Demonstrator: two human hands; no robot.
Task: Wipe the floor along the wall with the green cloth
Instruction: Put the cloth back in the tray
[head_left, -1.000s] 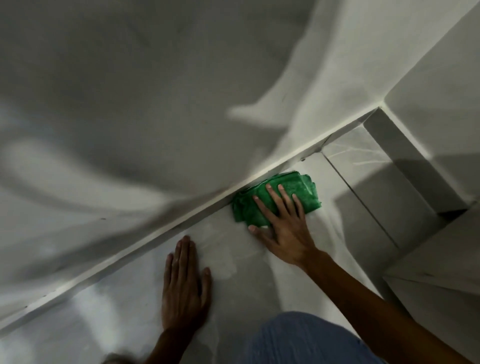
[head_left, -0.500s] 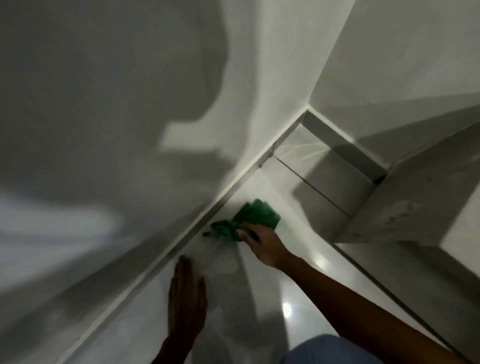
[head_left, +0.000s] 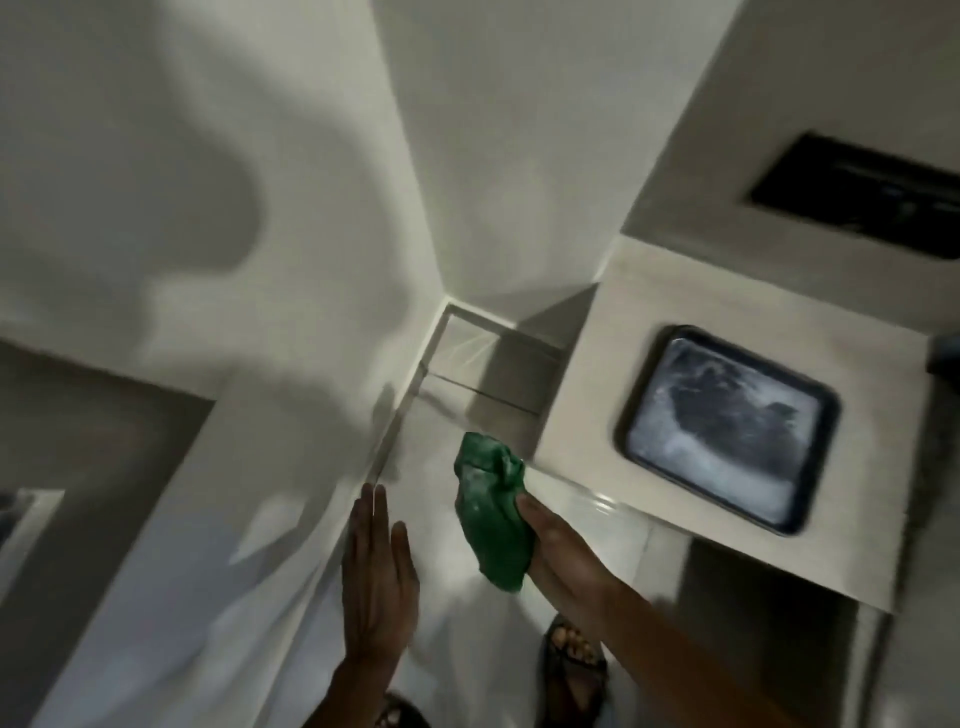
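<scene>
Right hand (head_left: 563, 551) grips the bunched cloth (head_left: 491, 519), lifted clear of the floor (head_left: 457, 587); left hand (head_left: 376, 577) flat, fingers together, empty. Risk — a loose fold could snag the counter (head_left: 587, 410) edge just beside it, or the sandalled foot (head_left: 574, 654) slip on glossy tile. Wall (head_left: 260, 493) close left — tight corner.

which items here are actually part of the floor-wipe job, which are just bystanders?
Part of the job:
green cloth, bunched in the right hand
floor along the wall
left hand, open, empty

Bystanders:
dark tray on the counter
sandalled foot
</scene>
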